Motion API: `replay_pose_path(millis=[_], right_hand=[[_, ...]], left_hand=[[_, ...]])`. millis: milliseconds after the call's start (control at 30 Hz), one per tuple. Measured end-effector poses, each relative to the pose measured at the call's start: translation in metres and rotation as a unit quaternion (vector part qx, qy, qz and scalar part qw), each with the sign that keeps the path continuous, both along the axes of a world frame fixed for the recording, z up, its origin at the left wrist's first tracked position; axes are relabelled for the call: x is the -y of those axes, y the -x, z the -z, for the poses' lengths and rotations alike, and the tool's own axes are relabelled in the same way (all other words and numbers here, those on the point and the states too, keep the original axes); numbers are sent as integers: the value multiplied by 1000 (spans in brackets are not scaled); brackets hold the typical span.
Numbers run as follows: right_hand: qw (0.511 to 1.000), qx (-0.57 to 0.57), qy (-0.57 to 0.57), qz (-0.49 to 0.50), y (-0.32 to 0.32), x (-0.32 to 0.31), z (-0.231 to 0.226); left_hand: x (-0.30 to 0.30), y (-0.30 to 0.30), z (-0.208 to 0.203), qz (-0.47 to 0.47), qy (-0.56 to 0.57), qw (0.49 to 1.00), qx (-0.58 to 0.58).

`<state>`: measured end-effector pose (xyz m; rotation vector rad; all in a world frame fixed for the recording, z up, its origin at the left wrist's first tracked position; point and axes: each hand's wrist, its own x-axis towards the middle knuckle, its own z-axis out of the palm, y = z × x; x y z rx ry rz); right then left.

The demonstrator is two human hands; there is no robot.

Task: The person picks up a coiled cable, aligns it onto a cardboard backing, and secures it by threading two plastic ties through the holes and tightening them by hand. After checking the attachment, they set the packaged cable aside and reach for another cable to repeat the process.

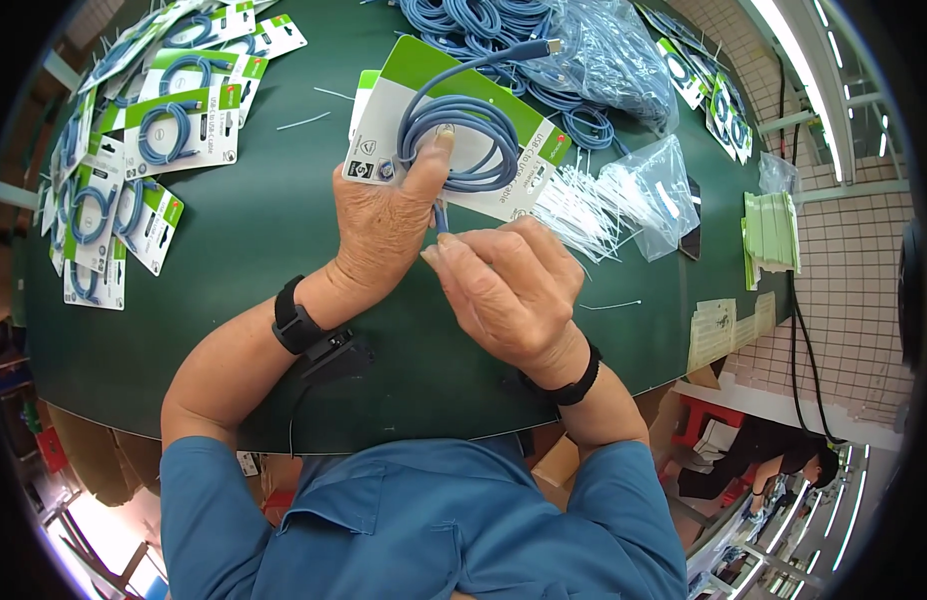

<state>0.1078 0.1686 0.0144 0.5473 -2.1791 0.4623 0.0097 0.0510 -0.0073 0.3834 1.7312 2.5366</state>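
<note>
My left hand (384, 220) grips a white-and-green packaging card (392, 85), its thumb pressing a coiled blue USB cable (504, 135) against the front. One end of the cable, with a metal plug, sticks up past the card's top edge. Just below the card, my right hand (519, 285) is closed in a pinch. A short blue piece of the cable runs down to its fingertips, and the very tip is hidden by them. Right of the card, white cable ties (584, 215) lie in a loose heap beside and partly in a clear plastic bag (659, 195).
Carded cables (169, 135) pile up at the left of the green table (264, 215); more cards (724, 115) lie far right. Blue cable coils (454, 20) and a large clear bag (614, 60) are at the back. Green cards (772, 230) stack at the right edge. Another person (764, 460) sits lower right.
</note>
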Motion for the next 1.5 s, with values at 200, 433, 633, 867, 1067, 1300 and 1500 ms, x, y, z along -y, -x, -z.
replay_pose_path(millis=[200,433,633,867,1067,1300,1500], right_hand=[[993,44,101,38,10,-24,5],[996,10,52,74,6,-31,13],[998,26,19,47,1,-22,16],[992,44,-14,115,-1,-6,11],[994,44,-15,99,-1,-9,12],[995,29,-21,90,2,-11,15],[1000,4,19,15,0,-10,18]], left_hand=[[1,-5,-9,45,-2,997,68],[0,-5,-5,74,0,989,127],[-2,-4,2,75,-6,990,118],[-5,-4,8,33,-5,999,37],[-3,-8,9,43,10,999,28],[-4,-11,10,35,41,998,-15],[-3,-10,6,37,34,998,-32]])
